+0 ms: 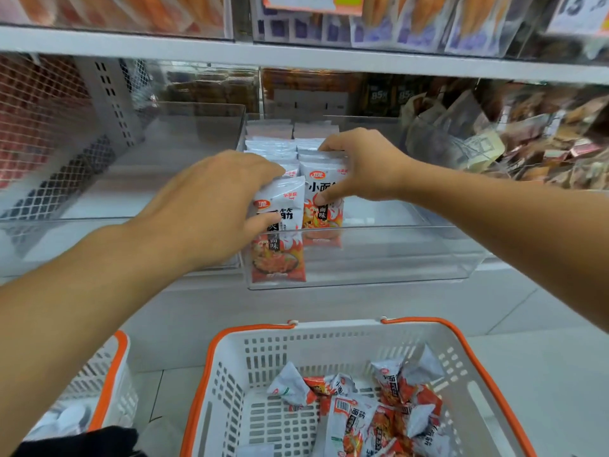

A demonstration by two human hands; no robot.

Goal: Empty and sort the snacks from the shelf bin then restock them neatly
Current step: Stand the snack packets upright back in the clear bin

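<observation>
The restocking looks well under way but not finished: two neat rows of snack packets [298, 153] stand upright along the left wall of the clear shelf bin [395, 258], running from its back edge toward its front, while the right half of the bin floor is bare. A fair heap of the same packets lies loose in the white basket with the orange rim [329, 328] on the floor below, so the sorting seems done and those packets are judged to be what is left to shelve. The left hand [211, 206] pinches the front packet of the left row [280, 239] between thumb and fingers, just behind the bin's front wall. The right hand [359, 166] is curled over the front packets of the right row [321, 196], fingers on top and thumb pressed to the printed face, seemingly squaring them up. The packets are small flat pouches, white at the top with dark characters, and red-orange flames and a food picture at the bottom. A second basket [112, 367] shows at the lower left; what it holds is too blurred to tell.
</observation>
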